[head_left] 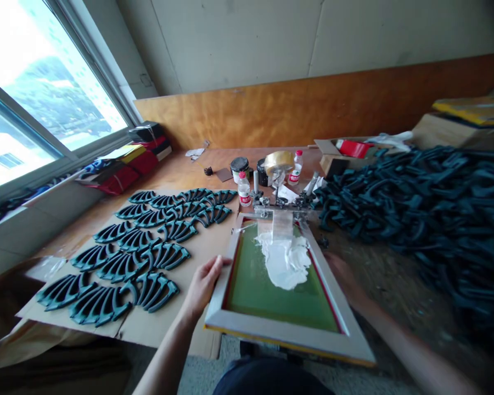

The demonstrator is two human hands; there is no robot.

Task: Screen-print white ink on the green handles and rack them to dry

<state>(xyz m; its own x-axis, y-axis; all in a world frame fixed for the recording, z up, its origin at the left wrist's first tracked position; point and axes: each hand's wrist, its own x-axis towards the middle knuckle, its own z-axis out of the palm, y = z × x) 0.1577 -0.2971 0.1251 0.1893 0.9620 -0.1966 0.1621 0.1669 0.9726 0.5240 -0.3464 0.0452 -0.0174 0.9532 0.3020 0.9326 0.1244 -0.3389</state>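
A silk-screen printing frame [360,340] with a metal border and green mesh is tilted in front of me. Thick white ink [286,269] lies on its upper mesh, beside a wide flat squeegee blade [282,226]. My left hand [206,282] holds the left side of the border, thumb near the top and other fingers partly hidden. My right hand [343,274] is blurred against the right side, its fingers hidden by the frame. A metal hinge clamp [280,207] sits at the frame's far end.
Rows of dark green curved parts [123,258] lie on cardboard [164,323] at left. A big heap of similar parts [420,208] fills the right. Behind the frame stand bottles [244,191], ink tubs [239,167] and a tape roll [279,162]. A window [53,82] is left.
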